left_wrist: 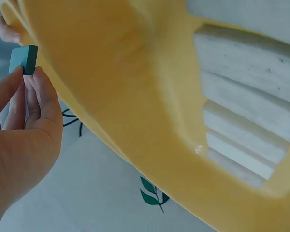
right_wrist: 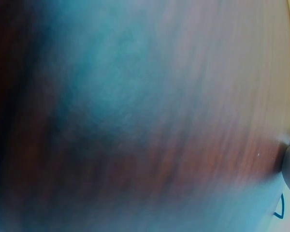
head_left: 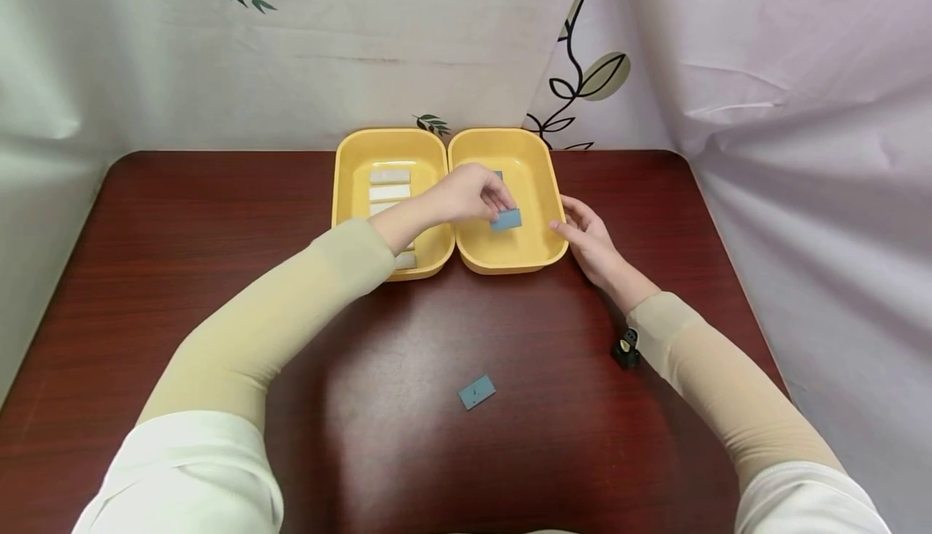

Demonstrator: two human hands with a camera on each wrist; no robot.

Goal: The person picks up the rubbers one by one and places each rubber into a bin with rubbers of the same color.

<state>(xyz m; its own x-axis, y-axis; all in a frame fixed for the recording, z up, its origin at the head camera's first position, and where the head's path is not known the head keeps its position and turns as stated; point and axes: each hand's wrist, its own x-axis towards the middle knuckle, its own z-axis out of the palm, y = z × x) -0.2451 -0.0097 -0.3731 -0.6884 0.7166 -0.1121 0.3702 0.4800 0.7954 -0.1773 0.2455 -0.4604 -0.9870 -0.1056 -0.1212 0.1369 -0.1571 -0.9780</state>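
My left hand (head_left: 472,192) reaches over the right yellow tray (head_left: 542,186) and pinches a small blue rectangular block (head_left: 506,219) between thumb and fingertips. The left wrist view shows the block's thick edge above the fingertips. Behind that hand, another blue block (head_left: 498,175) lies in the same tray, mostly hidden. At the tray's right side, my right hand (head_left: 593,247) holds the rim and outer wall, thumb near the top edge. A third blue block (head_left: 477,392) lies flat on the table, nearer to me.
The left yellow tray (head_left: 349,186) stands against the right one and holds several white blocks (head_left: 389,192) in a column, partly covered by my left forearm. Both trays stand at the back of the dark red table (head_left: 218,218). White patterned cloth (head_left: 349,40) hangs behind and beside it.
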